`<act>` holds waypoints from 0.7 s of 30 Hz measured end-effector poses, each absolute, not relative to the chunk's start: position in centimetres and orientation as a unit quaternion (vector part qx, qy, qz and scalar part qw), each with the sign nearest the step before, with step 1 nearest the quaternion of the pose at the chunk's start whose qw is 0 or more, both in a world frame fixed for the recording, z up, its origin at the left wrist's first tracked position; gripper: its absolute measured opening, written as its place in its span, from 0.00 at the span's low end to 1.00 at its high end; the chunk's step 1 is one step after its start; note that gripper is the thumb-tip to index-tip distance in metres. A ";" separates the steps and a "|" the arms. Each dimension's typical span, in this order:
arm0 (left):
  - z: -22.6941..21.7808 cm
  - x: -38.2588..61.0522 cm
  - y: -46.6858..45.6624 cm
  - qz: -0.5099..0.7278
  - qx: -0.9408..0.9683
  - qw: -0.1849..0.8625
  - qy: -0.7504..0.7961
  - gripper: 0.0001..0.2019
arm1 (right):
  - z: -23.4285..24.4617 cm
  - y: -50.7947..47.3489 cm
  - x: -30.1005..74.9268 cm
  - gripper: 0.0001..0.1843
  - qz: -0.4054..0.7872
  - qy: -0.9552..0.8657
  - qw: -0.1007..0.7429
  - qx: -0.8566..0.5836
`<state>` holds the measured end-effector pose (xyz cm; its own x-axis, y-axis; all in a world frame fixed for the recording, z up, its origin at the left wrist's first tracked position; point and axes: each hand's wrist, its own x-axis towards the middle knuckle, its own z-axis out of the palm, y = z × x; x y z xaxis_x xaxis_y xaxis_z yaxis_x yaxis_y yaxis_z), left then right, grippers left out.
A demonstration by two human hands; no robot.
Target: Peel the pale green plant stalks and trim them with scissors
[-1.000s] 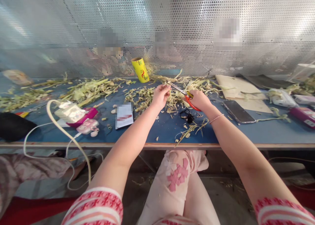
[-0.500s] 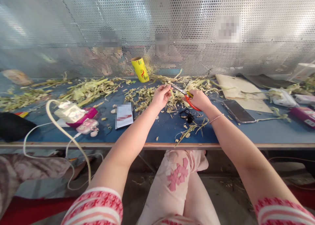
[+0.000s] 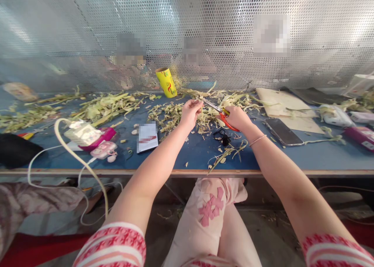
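My right hand (image 3: 238, 118) grips a pair of scissors (image 3: 214, 106) by their orange-red and yellow handles. The blades point left and reach the fingertips of my left hand (image 3: 191, 112). That hand is closed in a pinch; whatever lies between its fingers is too small to make out. Under and around both hands spreads a heap of pale green plant trimmings (image 3: 169, 115). Closer to me, a small black cord bundle (image 3: 224, 137) and some loose dry stalks (image 3: 226, 157) lie on the blue table (image 3: 187, 158).
A yellow cardboard tube (image 3: 166, 83) stands tilted against the perforated metal panel (image 3: 187, 21). Left are more stalks (image 3: 106, 107), a small screen (image 3: 147, 137) and a magenta power strip with cables (image 3: 99, 139). Right lie a phone (image 3: 283, 132) and cardboard (image 3: 282, 103). Another person's leg (image 3: 37, 197) shows lower left.
My left hand has shifted very slightly at the scissor tips, and a greenish bit beside its fingers no longer shows. My right hand stays nearly in place on the scissors.
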<state>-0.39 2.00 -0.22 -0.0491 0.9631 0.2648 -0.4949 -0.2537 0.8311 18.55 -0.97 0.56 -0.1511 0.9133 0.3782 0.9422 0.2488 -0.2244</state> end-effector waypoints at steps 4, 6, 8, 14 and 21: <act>-0.1 -0.4 2.0 0.677 0.415 0.544 0.271 0.12 | 0.6 -1.0 18.6 0.28 -0.033 -0.761 0.224 -0.608; 0.0 -0.5 1.9 0.675 0.418 0.543 0.273 0.12 | 0.6 -1.0 18.6 0.28 -0.034 -0.761 0.225 -0.607; -0.1 -0.5 1.9 0.674 0.421 0.540 0.278 0.11 | 0.7 -1.0 18.6 0.28 -0.034 -0.760 0.224 -0.609; -0.3 -0.6 2.4 0.685 0.402 0.546 0.265 0.12 | 0.7 -1.1 18.6 0.28 -0.037 -0.757 0.217 -0.615; -0.3 -0.8 2.5 0.684 0.405 0.556 0.246 0.11 | 0.9 -1.2 18.7 0.28 -0.033 -0.755 0.213 -0.619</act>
<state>-0.80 2.49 -0.27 -0.0554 0.9584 0.2800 -0.5605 -0.2619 0.7856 18.66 -1.19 0.88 -0.1416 0.9209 0.3632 0.9492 0.2304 -0.2142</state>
